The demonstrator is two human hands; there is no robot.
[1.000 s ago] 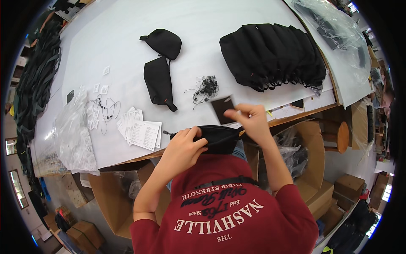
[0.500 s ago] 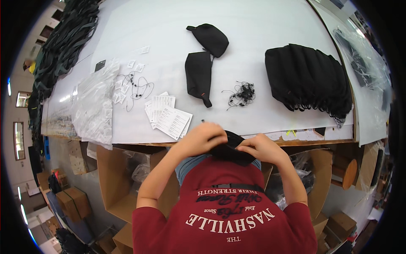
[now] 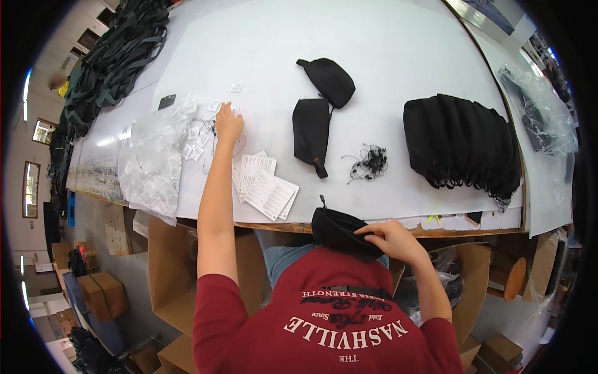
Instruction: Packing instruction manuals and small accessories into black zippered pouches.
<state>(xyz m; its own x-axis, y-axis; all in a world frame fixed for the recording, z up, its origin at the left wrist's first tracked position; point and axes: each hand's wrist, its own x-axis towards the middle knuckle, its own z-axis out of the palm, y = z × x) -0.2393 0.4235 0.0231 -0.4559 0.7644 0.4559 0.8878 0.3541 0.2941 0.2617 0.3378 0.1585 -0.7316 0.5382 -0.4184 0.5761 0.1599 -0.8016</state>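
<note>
My right hand (image 3: 392, 240) grips the rim of a black fabric pouch (image 3: 338, 229), held tilted at the table's front edge with its mouth open and a zipper pull sticking up. My left hand (image 3: 229, 124) is stretched over the table with its fingers a little apart. Close to its fingertips lie small white packets (image 3: 213, 105), and thin black cords (image 3: 207, 129) are partly hidden under the hand. Two more black pouches, one plump (image 3: 330, 82) and one long (image 3: 311, 131), lie at the middle of the table.
Printed cards (image 3: 269, 192) lie near the front edge, beside a heap of clear plastic bags (image 3: 152, 156). A tangle of black cords (image 3: 370, 163) and a row of black pouches (image 3: 461, 140) are to the right. Dark straps (image 3: 115, 56) pile up far left. Cardboard boxes (image 3: 168, 268) stand below.
My left hand has let go of the pouch and moved left and forward to the small packets. My right hand still holds the pouch, whose mouth now faces up more.
</note>
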